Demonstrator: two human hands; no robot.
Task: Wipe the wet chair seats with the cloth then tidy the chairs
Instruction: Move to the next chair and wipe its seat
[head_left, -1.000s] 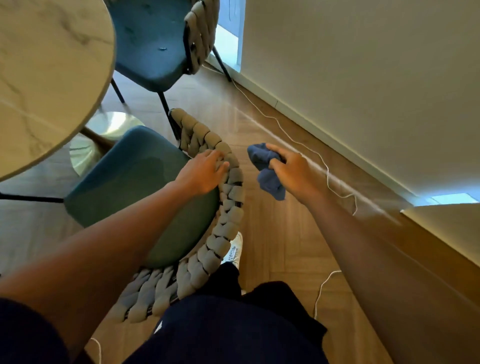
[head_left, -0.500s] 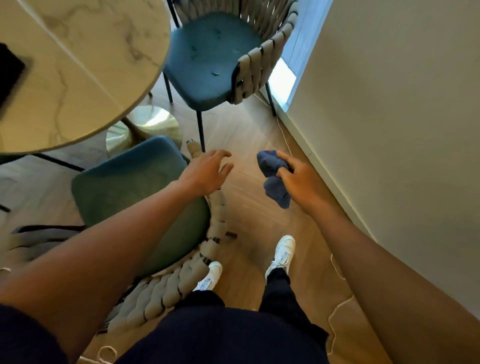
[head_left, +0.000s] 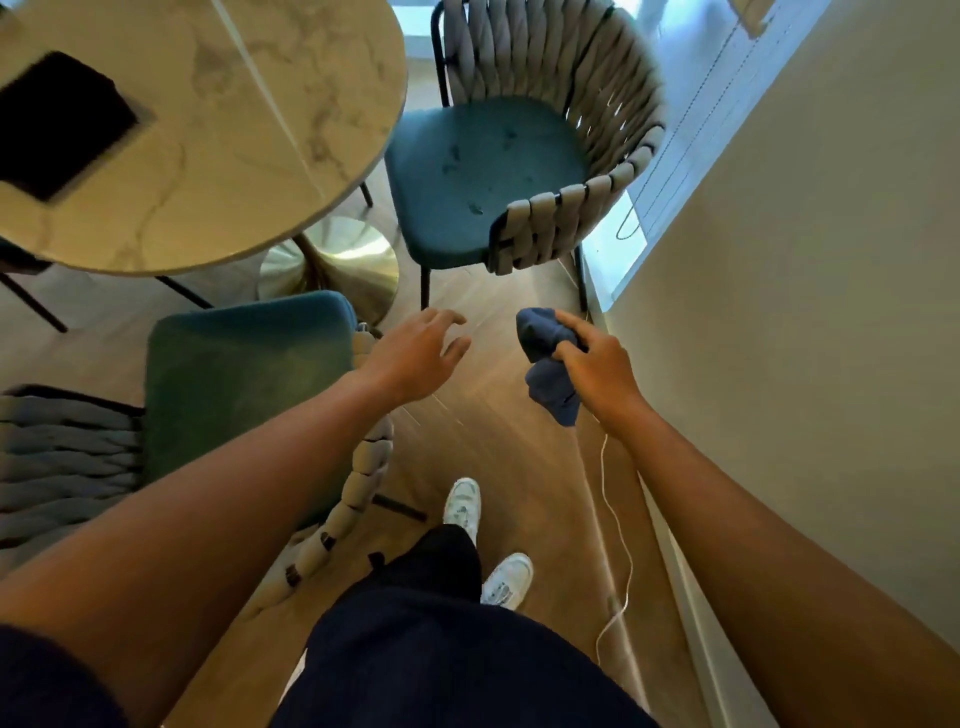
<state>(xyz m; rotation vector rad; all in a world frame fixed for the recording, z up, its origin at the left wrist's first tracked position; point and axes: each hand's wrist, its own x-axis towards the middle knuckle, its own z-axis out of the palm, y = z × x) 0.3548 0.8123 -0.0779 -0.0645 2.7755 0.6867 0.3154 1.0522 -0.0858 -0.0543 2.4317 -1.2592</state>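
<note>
So the right hand (head_left: 597, 366) is out in front at about 1 o'clock from the person's feet, fingers curled tight around a bunched-up blue cloth (head_left: 548, 364), most of which hangs out past the thumb side and below the fist. The left hand (head_left: 415, 356) is beside it at around 11 o'clock, fingers spread and relaxed, holding nothing and hovering just off the woven backrest of the near chair (head_left: 244, 384). That chair sits at roughly 9 o'clock, teal seat tucked partly under the round marble table (head_left: 223, 156), its grey braided back curving round toward the person's legs. The far chair (head_left: 488, 176) is straight ahead at 12 o'clock, same teal cushion and woven grey back, and there are a few darker blotches on its seat that look like wet spots. A dark flat rectangle (head_left: 62, 124) lies on the tabletop at about 10 o'clock, can't tell what it is. The table's shiny gold base (head_left: 337, 265) stands on the wooden floor between the two chairs. White sneakers (head_left: 462, 504) at the bottom, and a thin white cable (head_left: 618, 525) trails along the floor by the wall at 3 o'clock
</note>
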